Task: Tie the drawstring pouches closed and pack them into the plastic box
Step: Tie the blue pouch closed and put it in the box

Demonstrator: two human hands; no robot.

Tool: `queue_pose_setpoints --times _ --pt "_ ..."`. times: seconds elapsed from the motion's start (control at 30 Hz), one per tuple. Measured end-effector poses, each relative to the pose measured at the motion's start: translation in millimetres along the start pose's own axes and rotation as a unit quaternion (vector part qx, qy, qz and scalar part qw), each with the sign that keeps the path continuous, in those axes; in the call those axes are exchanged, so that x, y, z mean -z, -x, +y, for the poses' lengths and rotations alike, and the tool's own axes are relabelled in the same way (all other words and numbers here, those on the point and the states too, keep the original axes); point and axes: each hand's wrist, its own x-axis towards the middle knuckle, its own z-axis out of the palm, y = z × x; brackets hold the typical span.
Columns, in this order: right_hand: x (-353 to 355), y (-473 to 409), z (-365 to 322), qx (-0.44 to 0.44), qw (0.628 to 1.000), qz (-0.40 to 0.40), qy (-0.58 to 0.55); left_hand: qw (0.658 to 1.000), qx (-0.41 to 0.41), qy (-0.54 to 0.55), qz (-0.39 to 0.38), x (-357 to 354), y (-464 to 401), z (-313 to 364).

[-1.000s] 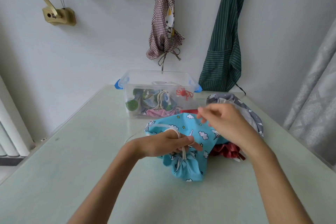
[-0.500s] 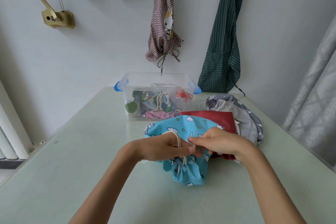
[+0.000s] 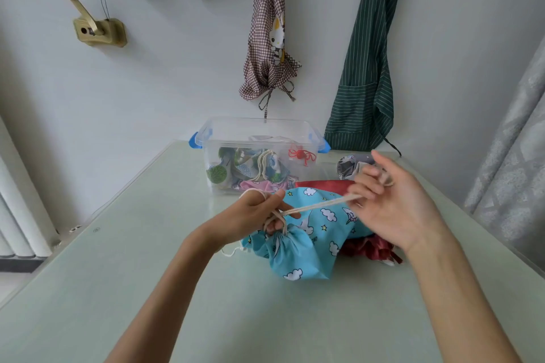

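Left hand (image 3: 253,212) pinches the cord (image 3: 318,206) above the blue pouch's (image 3: 298,250) gathered neck; right hand's (image 3: 392,200) curled fingers draw it taut.

Lighting: bright, soft, even daylight; source not in frame. Shadows: faint and diffuse, darkest under the blue pouch (image 3: 298,256) on the table (image 3: 147,289). Glare: mild sheen on the tabletop, far left. Blur: motion blur on the right hand (image 3: 395,200) fingers; elsewhere reasonably sharp. Distortion: wide-angle bowing of table edges and the curtain (image 3: 516,141) at right.
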Motion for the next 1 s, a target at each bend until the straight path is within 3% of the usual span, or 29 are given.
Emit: queue_pose_setpoints --times 0.07,0.13,0.2,0.27,0.37,0.47,0.53,0.63,0.7,0.83,1.0 --pt "8.0 7.0 -10.4 0.037 0.976 0.051 0.208 0.999 0.011 0.032 0.002 4.1 0.7 -1.1" --pt "14.5 11.4 -14.4 0.076 0.859 0.121 0.491 0.999 0.009 0.033 -0.007 4.5 0.6 -0.3" --pt "17.1 10.2 -12.9 0.140 0.749 0.153 0.629 0.999 0.009 0.027 -0.017 2.9 0.5 0.2" --pt "7.8 9.7 -6.2 0.154 0.727 0.102 0.661 0.999 0.018 0.022 -0.022 1.0 1.1 0.2" --pt "-2.4 3.8 17.1 0.066 0.722 -0.001 0.689 0.999 0.026 0.026 -0.027 -0.7 2.2 0.7" --pt "-1.8 -5.2 39.5 0.058 0.664 -0.016 0.745 0.999 0.025 0.031 -0.033 -0.1 2.0 3.3" --pt "-1.9 -7.6 43.1 0.102 0.671 -0.009 0.734 0.999 0.019 0.026 -0.029 -0.6 0.8 3.0" --pt "-1.1 -7.0 33.2 0.139 0.759 0.008 0.636 0.998 0.021 0.047 -0.048 1.3 0.7 -0.7" --pt "1.9 -5.7 26.7 0.135 0.792 0.003 0.595 0.991 0.024 0.085 -0.096 2.9 3.3 -1.3" --pt "3.4 0.8 18.2 0.100 0.794 -0.024 0.599 0.982 0.026 0.116 -0.145 5.2 9.7 1.1" --pt "-8.3 12.6 23.9 0.006 0.747 -0.161 0.645 0.983 0.027 0.121 -0.137 13.1 12.3 -4.4"
